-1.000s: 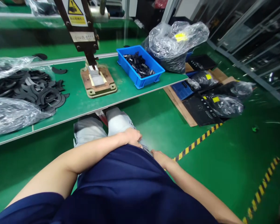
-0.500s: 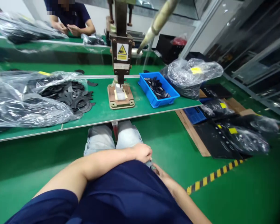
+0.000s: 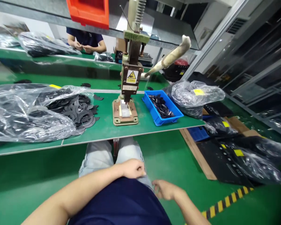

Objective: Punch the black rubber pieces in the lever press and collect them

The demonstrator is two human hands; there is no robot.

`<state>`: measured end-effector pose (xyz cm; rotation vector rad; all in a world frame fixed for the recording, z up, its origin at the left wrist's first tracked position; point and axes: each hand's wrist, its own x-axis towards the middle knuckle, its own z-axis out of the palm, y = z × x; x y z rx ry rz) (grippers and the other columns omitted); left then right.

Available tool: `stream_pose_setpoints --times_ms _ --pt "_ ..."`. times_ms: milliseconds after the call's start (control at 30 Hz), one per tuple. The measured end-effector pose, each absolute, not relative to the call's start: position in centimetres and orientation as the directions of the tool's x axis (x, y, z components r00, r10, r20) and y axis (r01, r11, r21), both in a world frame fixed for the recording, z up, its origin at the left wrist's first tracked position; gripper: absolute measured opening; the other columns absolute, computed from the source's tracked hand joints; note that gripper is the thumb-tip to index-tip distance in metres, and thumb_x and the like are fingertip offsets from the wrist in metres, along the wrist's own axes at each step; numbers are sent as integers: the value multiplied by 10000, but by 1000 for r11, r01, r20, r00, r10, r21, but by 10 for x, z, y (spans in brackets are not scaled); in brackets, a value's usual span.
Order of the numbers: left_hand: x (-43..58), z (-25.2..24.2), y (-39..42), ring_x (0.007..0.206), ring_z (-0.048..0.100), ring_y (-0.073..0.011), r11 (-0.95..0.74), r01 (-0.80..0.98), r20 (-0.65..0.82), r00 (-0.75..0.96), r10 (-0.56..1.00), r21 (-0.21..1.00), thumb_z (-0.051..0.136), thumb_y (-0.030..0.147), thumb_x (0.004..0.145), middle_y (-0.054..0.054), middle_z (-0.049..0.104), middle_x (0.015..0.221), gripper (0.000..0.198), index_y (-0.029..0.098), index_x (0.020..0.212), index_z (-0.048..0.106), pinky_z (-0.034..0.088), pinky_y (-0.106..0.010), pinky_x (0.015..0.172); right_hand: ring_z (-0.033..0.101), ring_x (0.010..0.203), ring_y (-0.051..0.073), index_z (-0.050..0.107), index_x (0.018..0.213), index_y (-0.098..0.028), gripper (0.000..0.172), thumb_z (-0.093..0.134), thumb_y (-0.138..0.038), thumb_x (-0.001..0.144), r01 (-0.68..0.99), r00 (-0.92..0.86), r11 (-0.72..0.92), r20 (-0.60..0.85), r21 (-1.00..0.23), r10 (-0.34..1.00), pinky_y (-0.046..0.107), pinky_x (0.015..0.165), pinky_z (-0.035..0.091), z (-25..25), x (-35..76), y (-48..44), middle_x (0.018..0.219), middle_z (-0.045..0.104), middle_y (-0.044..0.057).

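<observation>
We find pieces [image 3: 82,115] remaining left of the press [image 3: 131,69], completion unclear, left hand [image 3: 133,168] curled, contents hidden, right hand [image 3: 165,189] half-open, seemingly empty.

Press [image 3: 131,76] blocking the middle, open tabletop [image 3: 105,122] either side, plastic bag [image 3: 37,120] bulking left, blue bin [image 3: 170,120] right.

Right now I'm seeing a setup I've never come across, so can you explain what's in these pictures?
One camera, worn on a person's head, looks forward and down. There is no robot, just two bare hands: the left hand curls loosely over the pale trousers, the right hand is beside them. I can't see anything held. On the green table stands a press-like machine, between black curved parts spilling from a plastic bag and a blue bin of small dark parts.
</observation>
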<state>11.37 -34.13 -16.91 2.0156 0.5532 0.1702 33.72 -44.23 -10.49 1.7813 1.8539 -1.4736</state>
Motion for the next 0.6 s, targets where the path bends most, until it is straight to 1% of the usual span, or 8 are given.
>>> stream_pose_setpoints --times_ms 33,67,133,200,300,433,533,600 --pt "99 -169 -337 713 562 -156 -367 335 -118 856 503 868 601 440 952 -26 658 793 304 192 782 643 443 -285 682 663 724 121 689 1052 -155 415 676 -536 889 831 -254 -201 -676 -518 691 285 705 577 -87 351 -425 844 729 36" --pt "84 -172 -333 726 558 -159 -336 357 -127 827 547 872 513 487 1001 -29 644 799 398 187 762 618 445 -290 700 670 721 126 695 1074 -171 412 678 -532 877 828 -240 -182 -628 -531 740 275 700 568 -69 366 -403 835 741 35" --pt "55 -182 -330 727 560 -169 -130 410 -219 700 680 903 402 603 1033 -15 597 734 555 189 709 578 442 -298 716 695 817 140 680 1133 -190 444 496 -558 964 836 -144 -147 -471 -528 870 286 767 568 -30 396 -349 955 767 53" --pt "31 -196 -332 759 574 -184 18 450 -313 591 743 893 364 656 1029 -12 595 743 595 190 736 589 440 -307 751 695 965 167 676 1131 -192 512 393 -595 992 875 -15 -123 -280 -468 960 311 879 554 4 422 -283 1083 763 76" --pt "9 -216 -340 796 566 -197 125 500 -395 481 783 857 346 702 1016 -11 588 765 620 194 769 600 434 -316 788 666 1128 184 668 1197 -227 416 478 -531 985 936 112 -144 -116 -320 987 337 1028 513 30 446 -185 1241 729 64" --pt "1 -222 -344 823 561 -204 171 517 -423 422 802 839 357 718 1009 -15 577 784 615 194 794 599 428 -316 793 665 1119 187 667 1176 -177 393 633 -489 939 974 187 -208 -193 -92 963 441 1046 546 17 448 -102 1198 707 77" --pt "4 -218 -340 825 566 -196 125 516 -395 456 798 848 364 698 1019 -22 583 815 594 193 787 576 427 -310 795 658 1137 192 658 1172 -156 412 646 -494 936 975 221 -216 -248 48 943 457 1029 569 -5 441 -83 1210 687 82" --pt "8 -214 -335 805 557 -182 74 515 -368 497 786 854 380 678 1023 -22 571 819 582 192 749 544 423 -301 780 658 1140 191 655 1174 -154 414 645 -493 937 972 229 -209 -246 105 942 455 1030 570 -15 439 -80 1212 686 81"
